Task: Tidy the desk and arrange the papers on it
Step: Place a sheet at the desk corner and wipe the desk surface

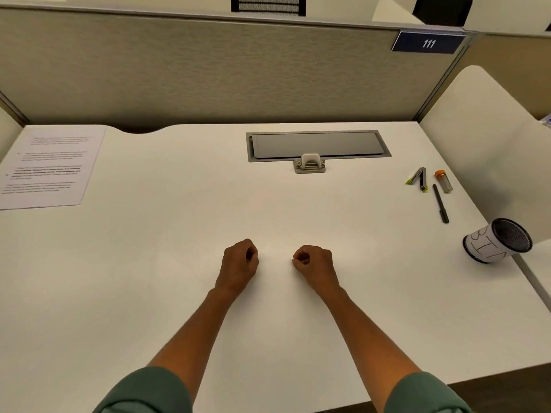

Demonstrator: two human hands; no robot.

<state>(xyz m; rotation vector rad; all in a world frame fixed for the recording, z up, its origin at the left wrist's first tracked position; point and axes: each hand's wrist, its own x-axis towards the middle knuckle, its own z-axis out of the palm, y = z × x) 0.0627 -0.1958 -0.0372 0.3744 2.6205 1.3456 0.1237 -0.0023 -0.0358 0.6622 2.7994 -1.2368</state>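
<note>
White desk (167,239), printed papers (49,168) stacked at far left corner, text side up. Left hand (238,263) at centre, curled into loose fist, holding nothing, resting on desk. Right hand (314,265) just beside it, also curled shut and empty. Grey cable hatch (317,144) at back. Far right: two lead cases (419,179) in V, orange-capped tube (443,180), black pen (440,203), mesh cup (498,239) tipped on its side at desk edge

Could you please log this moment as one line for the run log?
left hand fisted, empty | right hand fisted, empty | papers far left | pen right | cup tipped, right edge
</note>
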